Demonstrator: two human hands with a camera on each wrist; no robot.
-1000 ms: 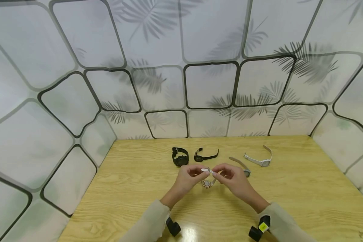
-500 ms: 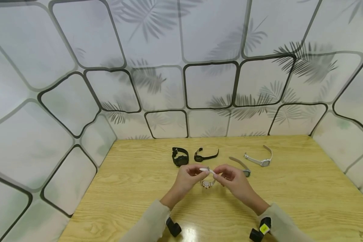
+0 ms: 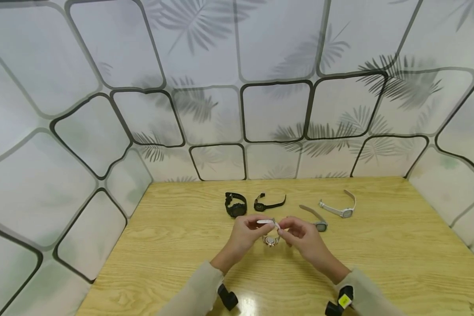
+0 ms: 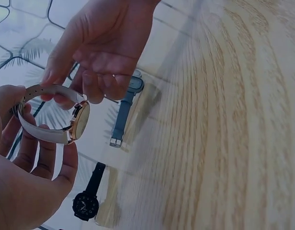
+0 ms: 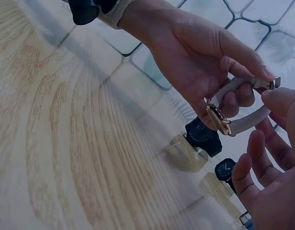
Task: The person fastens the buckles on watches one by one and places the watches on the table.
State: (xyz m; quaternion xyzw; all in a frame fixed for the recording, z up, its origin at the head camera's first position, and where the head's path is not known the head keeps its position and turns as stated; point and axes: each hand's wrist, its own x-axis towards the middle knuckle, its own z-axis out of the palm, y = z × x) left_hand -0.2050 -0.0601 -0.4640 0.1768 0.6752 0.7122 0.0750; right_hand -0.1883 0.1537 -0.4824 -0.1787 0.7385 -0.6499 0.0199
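A wristwatch [image 3: 270,240] with a rose-gold case and a pale strap hangs between both hands over the table, its strap bent into a loop. My left hand [image 3: 242,235] pinches the strap at the metal buckle [image 5: 276,83], and the strap's white end [image 3: 263,221] sticks out leftward there. My right hand [image 3: 303,235] pinches the strap from the right, thumb and fingertips close beside the buckle. In the left wrist view the watch case [image 4: 80,120] faces away from the near palm, and the strap's holes show near the thumb.
Behind the hands on the wooden table [image 3: 174,237] lie a large black watch [image 3: 238,210], a slim black watch [image 3: 259,206], a grey watch [image 3: 321,226] and a white watch [image 3: 346,213]. A patterned curtain [image 3: 274,112] encloses the back and sides.
The strap's white end reaches farther left past the left fingers. My right hand has shifted slightly, and the hanging case has turned a little. The other watches lie as before.
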